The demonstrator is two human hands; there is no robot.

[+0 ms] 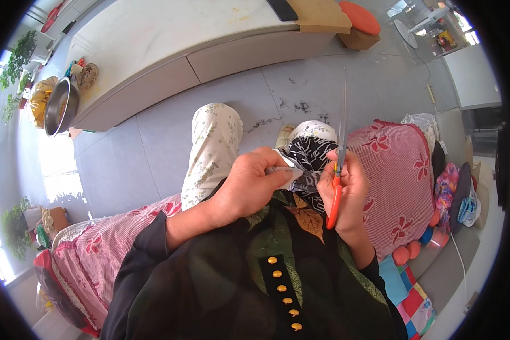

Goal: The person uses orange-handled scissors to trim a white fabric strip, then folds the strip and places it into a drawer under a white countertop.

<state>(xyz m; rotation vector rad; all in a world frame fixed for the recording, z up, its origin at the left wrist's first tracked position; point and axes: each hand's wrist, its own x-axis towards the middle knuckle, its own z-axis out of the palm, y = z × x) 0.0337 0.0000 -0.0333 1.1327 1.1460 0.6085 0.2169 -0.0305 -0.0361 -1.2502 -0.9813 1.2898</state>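
My left hand (255, 182) pinches a pale, whitish edge of fabric between thumb and fingers. From there the cloth runs to a black-and-white patterned fabric (310, 153), which lies over my right knee. My right hand (344, 191) holds scissors with orange handles (335, 199); their long metal blades point up, away from me, and look closed. The fingertips of my right hand are at the patterned fabric's right side; whether they grip it is partly hidden by the scissors and fingers.
I sit on a seat with a pink flowered cover (391, 187). Ahead stands a pale table (165, 29) with a black phone (282, 9), a metal bowl (62, 106) at its left end and brown paper (323, 15). Dark scraps or threads (301, 106) lie on the tiled floor. Colourful patchwork (412, 297) lies at right.
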